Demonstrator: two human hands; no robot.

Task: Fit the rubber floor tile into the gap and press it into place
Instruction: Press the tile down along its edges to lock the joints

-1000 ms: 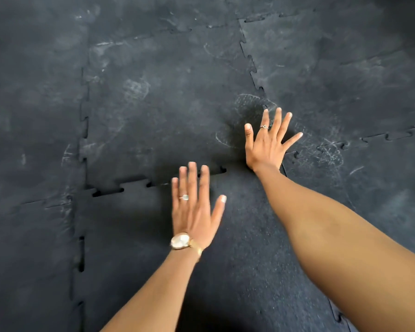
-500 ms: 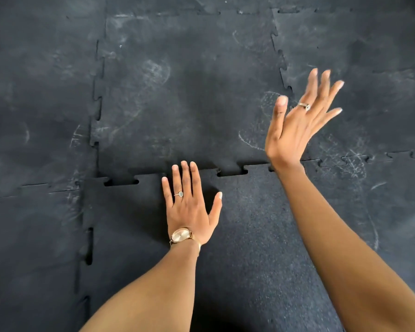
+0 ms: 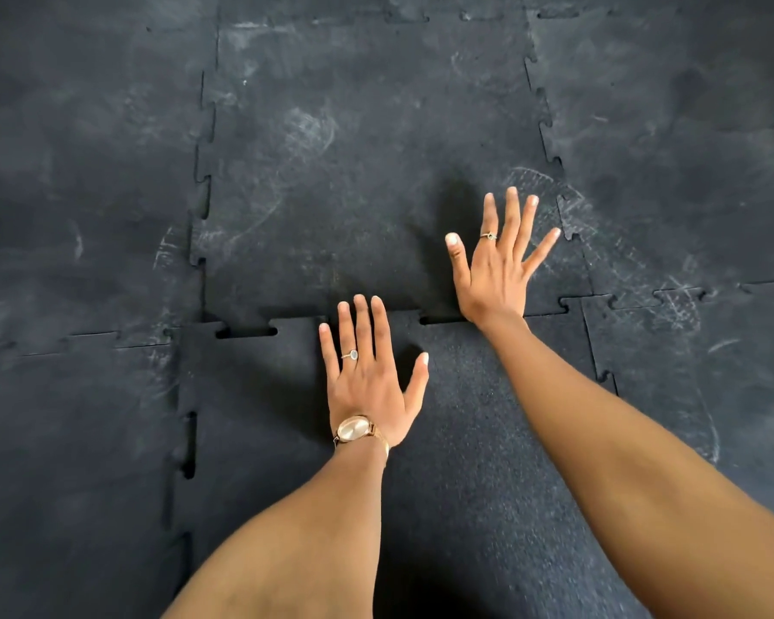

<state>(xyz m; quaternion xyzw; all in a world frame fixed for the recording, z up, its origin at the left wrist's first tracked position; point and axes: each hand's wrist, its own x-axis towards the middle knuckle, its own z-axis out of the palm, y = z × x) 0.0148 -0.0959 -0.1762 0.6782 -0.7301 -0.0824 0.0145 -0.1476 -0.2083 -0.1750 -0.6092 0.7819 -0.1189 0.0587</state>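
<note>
A black speckled rubber floor tile (image 3: pixel 488 440) with interlocking tabs lies in the gap among the other tiles, under both my arms. Its far seam (image 3: pixel 246 332) shows two dark open slots where tabs sit apart from the neighbouring tile. My left hand (image 3: pixel 367 377) lies flat and spread on the tile, fingertips at the far seam, with a ring and a gold watch. My right hand (image 3: pixel 497 265) rests flat with fingers spread, heel on the seam, fingers on the far neighbouring tile (image 3: pixel 354 172).
Dark scuffed rubber tiles surround the spot on all sides, joined by puzzle-shaped seams. The left seam (image 3: pixel 191 444) of the near tile also shows small open slots. White chalky marks streak the tiles to the right (image 3: pixel 671 306).
My right hand was raised off the floor half a second ago and has come down flat onto the far seam. My left hand stays flat on the tile.
</note>
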